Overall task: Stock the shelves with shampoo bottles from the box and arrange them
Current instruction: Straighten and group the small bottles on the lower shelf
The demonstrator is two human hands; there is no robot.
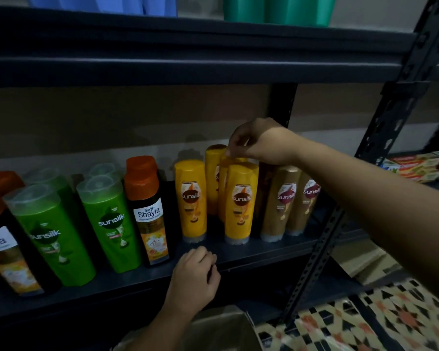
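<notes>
Standing yellow Sunsilk bottle [241, 203], upright

Overall light: dim, muted colours, dark across the whole frame.
Brightest area: the yellow Sunsilk bottles [241, 198] and the right hand [259, 143] above them, lit from the front.
Shadows: soft bottle shadows fall on the wall behind the yellow row; the underside of the upper shelf [188, 69] is nearly black.
Glare: faint sheen on the clear caps of the green Sunsilk bottles [109, 219].
Blur: the patterned floor [380, 323] and the cardboard box [221, 330] at the bottom are soft and smeared.
Distortion: wide-angle bend; the perforated upright [322, 239] leans and the leftmost bottles tilt outward.
Sharpness: central labels readable; the packets on the far right are indistinct.
</notes>
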